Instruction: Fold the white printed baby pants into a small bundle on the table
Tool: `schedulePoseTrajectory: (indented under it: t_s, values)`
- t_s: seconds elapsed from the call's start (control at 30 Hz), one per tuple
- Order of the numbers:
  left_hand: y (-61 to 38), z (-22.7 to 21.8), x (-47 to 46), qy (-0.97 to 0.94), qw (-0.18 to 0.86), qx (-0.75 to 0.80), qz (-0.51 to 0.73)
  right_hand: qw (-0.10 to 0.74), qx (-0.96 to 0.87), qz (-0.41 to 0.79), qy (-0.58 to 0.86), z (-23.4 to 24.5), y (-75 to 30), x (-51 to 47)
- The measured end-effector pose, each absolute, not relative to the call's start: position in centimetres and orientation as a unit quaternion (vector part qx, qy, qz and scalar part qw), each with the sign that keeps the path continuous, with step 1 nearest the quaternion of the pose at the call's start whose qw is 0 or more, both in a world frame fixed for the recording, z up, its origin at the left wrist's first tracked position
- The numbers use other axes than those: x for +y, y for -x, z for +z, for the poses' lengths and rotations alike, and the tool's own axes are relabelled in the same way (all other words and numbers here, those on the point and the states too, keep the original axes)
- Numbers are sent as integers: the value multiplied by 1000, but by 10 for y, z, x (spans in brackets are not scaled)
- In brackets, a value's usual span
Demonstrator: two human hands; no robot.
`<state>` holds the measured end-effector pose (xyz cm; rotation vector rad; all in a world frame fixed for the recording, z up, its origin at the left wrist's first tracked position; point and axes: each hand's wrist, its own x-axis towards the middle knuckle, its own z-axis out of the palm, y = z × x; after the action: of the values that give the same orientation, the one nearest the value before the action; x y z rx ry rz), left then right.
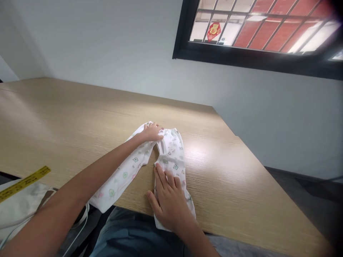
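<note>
A small pair of white pants (171, 150) with green, pink and grey prints lies spread on the table, its elastic waist pointing away from me. Both legs reach toward me, and their ends hang at the front edge. Across the upper part of the left leg rests my left hand (152, 132), fingers stretched over the cloth near the waist. My right hand (171, 198) lies flat on the right leg, with the thumb apart from the fingers. My left forearm covers part of the left leg.
The wooden table (80, 114) runs along a pale wall (120, 46). A dark-framed window (241, 57) is at the upper right. At the lower left are a yellow strip with black print (25, 182), white cloth (23, 207) and a thin cable (81, 225). My lap is below.
</note>
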<state>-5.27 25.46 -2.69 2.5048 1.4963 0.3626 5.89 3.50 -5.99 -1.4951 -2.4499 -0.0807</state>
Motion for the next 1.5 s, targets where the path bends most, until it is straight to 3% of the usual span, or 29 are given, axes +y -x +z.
schedulePoseTrajectory:
  t_s: [0.83, 1.5]
  values:
    - [55, -15, 308, -869, 169, 464, -21, 147, -835, 9, 531, -66, -54, 34]
    - [62, 11, 325, -817, 176, 548, -10, 152, -843, 32, 516, -66, -56, 32]
